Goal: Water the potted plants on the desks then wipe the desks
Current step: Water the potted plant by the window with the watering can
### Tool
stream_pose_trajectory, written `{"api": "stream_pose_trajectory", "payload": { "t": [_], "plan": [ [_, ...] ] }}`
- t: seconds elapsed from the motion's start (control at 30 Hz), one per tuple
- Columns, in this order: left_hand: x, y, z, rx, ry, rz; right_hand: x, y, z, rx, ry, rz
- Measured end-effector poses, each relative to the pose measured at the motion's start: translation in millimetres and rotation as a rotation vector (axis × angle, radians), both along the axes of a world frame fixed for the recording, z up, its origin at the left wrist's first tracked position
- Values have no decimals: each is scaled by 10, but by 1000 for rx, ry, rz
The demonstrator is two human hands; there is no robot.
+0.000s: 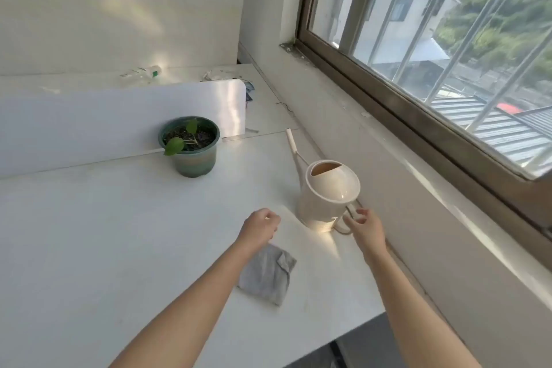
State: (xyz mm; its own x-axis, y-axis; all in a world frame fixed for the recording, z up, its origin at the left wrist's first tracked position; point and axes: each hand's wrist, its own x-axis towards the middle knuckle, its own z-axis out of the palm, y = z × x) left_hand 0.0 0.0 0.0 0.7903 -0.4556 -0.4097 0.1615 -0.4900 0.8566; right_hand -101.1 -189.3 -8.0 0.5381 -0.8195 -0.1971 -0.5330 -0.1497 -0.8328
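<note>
A cream watering can (327,193) with a long thin spout stands on the white desk (104,233) near the window side. My right hand (364,225) touches its loop handle, fingers curling around it. My left hand (261,225) hovers loosely curled above the desk, holding nothing, just beyond a folded grey cloth (267,273) that lies flat near the front edge. A green pot (191,148) with a small leafy plant and dark soil sits farther back, against the divider.
A white divider panel (89,119) separates this desk from a second one behind, where a plastic bottle (143,72) and scattered litter lie. A wide windowsill (418,188) and barred window run along the right. The desk's front right corner ends near my right forearm.
</note>
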Motion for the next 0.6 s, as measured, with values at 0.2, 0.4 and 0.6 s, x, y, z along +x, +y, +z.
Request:
{"api": "stream_pose_trajectory", "payload": {
  "t": [0.2,0.4,0.6],
  "plan": [
    [211,-548,-26,22,36,55,86,-192,-27,29,88,68],
    [513,-1089,-91,-135,173,214,118,-475,-113,28,75,411],
    [806,-1374,-248,-235,292,387,47,-817,-179,162,-33,511]
  ]
}}
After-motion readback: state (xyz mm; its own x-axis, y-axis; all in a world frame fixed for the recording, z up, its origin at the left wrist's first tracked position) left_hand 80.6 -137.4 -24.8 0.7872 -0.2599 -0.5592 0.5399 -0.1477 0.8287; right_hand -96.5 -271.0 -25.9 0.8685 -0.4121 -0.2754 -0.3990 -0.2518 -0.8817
